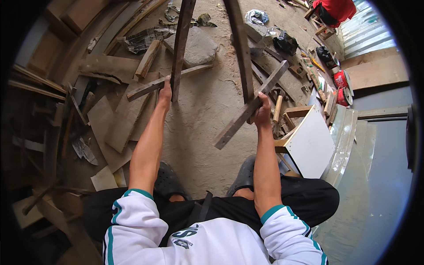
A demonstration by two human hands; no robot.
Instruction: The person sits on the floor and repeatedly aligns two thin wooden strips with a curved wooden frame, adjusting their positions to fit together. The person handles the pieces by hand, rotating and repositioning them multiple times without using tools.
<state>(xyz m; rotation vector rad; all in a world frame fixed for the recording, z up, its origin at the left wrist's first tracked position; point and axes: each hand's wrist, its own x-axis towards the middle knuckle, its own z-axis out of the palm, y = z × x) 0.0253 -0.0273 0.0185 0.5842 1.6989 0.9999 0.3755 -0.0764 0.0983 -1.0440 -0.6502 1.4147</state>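
From my remote seat, past the dark clogs point(242, 175), I see the right hand point(263, 112) clamped on one wooden crossbar point(235, 125) and the left hand point(164, 94) on a second crossbar point(146, 89), each gripped beside an upright point(179, 48), likely for steadiness, a stone block point(198, 46) beyond.

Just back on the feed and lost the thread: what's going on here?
The person's left hand holds a wooden crosspiece beside a long dark bar. The right hand grips another crosspiece, slanting across a second bar. Boards lie on the ground, left; a white panel is at right.
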